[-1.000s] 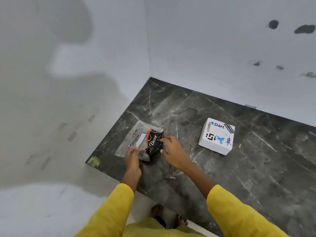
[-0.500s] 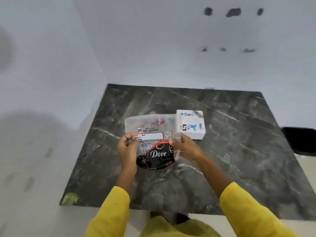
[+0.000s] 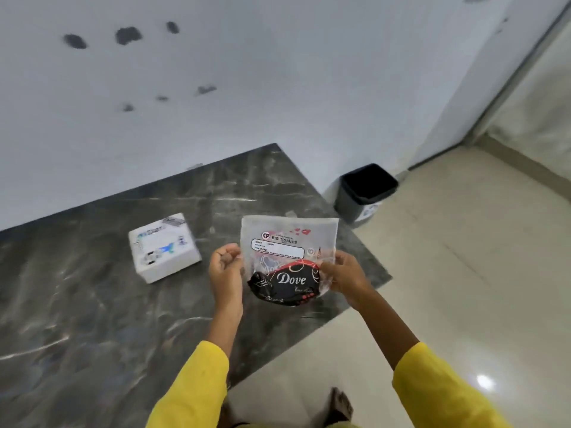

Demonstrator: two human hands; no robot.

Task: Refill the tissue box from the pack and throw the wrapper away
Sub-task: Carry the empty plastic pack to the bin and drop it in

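Observation:
I hold a clear plastic tissue wrapper point(image 3: 289, 242) upright in the air over the right end of the dark marble counter point(image 3: 92, 319). It has a white label and a black "Dove" print at the bottom, and looks flat and see-through. My left hand point(image 3: 225, 273) pinches its left edge and my right hand point(image 3: 343, 274) grips its right edge. The white tissue box point(image 3: 165, 247) sits on the counter to the left of my hands, untouched.
A black waste bin point(image 3: 366, 189) stands on the pale tiled floor against the white wall, beyond the counter's right corner. The floor spreads out to the right. My bare feet point(image 3: 340, 406) show below, by the counter edge.
I lifted the wrapper off the counter and hold it up flat in both hands. My view swung right, so the tissue box now sits to the left and the bin has come into sight.

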